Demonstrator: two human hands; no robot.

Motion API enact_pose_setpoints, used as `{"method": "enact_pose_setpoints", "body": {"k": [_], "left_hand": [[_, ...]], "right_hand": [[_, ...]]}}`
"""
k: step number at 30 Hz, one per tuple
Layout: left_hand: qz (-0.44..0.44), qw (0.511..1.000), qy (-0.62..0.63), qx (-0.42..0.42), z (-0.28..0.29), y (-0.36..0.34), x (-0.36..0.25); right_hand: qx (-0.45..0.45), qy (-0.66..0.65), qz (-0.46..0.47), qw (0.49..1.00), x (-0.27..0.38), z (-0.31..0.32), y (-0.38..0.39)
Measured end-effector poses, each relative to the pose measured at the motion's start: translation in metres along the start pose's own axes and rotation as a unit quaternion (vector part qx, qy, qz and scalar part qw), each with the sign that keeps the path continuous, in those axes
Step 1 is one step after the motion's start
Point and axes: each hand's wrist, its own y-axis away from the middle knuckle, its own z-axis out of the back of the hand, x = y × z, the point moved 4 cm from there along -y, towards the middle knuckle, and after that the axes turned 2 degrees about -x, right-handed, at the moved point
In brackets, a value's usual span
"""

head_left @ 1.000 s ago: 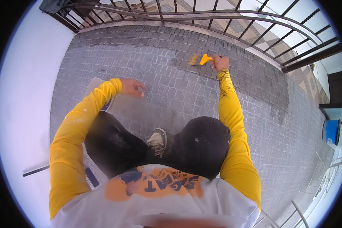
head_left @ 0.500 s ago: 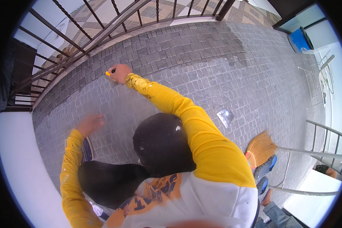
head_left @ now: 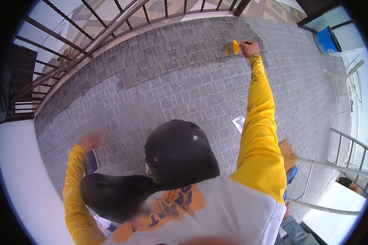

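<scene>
Bright, even light fills the scene, bleaching the white wall (head_left: 22, 171) to a bluish glare and leaving only soft shading on the paving (head_left: 192, 102). A milky haze clouds the area near the left hand (head_left: 92, 141), itself smeared by blur, while the right hand (head_left: 250, 48) looks fairly crisp. Fisheye distortion bows the railing (head_left: 58, 36), and blue-fringed blackness swallows the corners.

Right hand (head_left: 250, 48) grips, outstretched; left hand (head_left: 91, 141) hangs loose.

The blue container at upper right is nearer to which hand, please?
Right: the right hand, holding the brush, is well left of the blue container; the left hand is farther left and lower.
</scene>
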Motion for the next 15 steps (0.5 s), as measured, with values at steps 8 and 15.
{"method": "enact_pose_setpoints", "body": {"k": [8,15], "left_hand": [[-0.04,0.994,-0.096,0.022,-0.002,-0.031,-0.019],[-0.001,0.999,-0.05,-0.01,-0.01,-0.013,-0.058]], "right_hand": [[0.243,0.447,0.325,0.797,0.094,-0.158,0.093],[0.439,0.172,0.295,0.831,0.151,-0.225,0.16]]}}
